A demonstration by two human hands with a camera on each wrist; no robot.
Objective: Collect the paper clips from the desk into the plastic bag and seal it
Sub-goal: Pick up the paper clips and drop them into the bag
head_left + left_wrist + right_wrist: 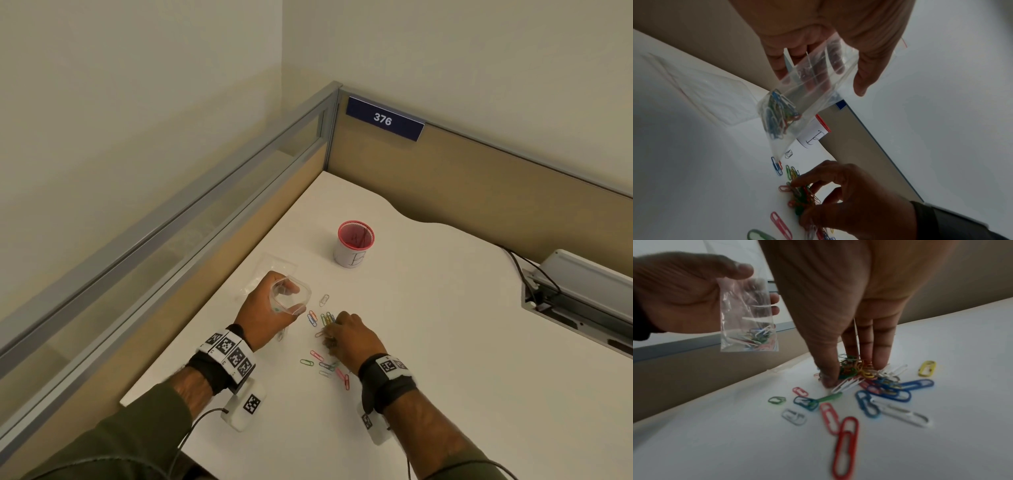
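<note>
The paper clips (875, 395) lie scattered in many colours on the white bench (428, 325), most in a loose heap, with a few strays nearer the person. The right hand (349, 337) comes down on the heap, its grip closed around a bunch of clips between thumb and fingertips (879, 360). Just to the left, the left hand (265, 310) holds the small clear plastic bag (797, 104) above the bench, its grip clamped on the bag's upper part with the mouth held open; some clips already sit in its bottom corner. A second clear bag (270, 270) lies flat on the bench behind that hand. Further back stands a red-rimmed cup (354, 245) with a white paper label. A blue plate marked 376 (385, 118) hangs on the partition.
</note>
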